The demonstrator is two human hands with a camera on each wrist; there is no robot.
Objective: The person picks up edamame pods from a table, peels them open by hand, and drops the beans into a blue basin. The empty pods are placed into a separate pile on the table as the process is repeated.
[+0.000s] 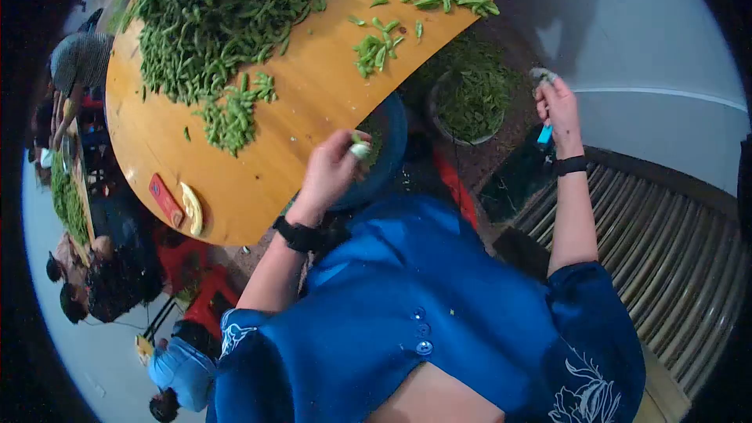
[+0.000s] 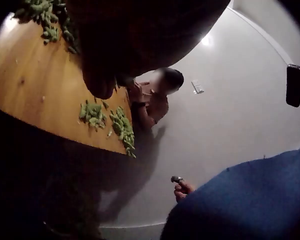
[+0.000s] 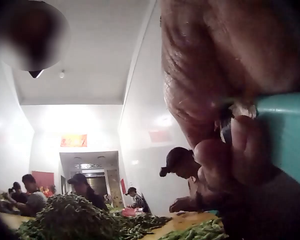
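My left hand (image 1: 333, 166), fingers curled, pinches a small pale-green piece (image 1: 359, 149) at the table's front edge, over a blue tub (image 1: 398, 137). In its wrist view the hand is dark and the piece is hidden. My right hand (image 1: 559, 112) is raised off to the right of the table, gripping a tool with a teal handle (image 3: 285, 125). Its greyish end (image 1: 542, 75) sticks out past the fingers; I cannot tell the tool's kind. On the wooden table (image 1: 313, 94) lie a big heap of green pods (image 1: 219, 16) and smaller piles (image 1: 231, 117).
A tub of green trimmings (image 1: 474, 98) stands on the floor below the table edge. A red phone-like object (image 1: 165, 200) and a yellow peel-like strip (image 1: 192, 209) lie near the table's left end. A slatted bench (image 1: 650, 227) is at the right; other people sit beyond the table.
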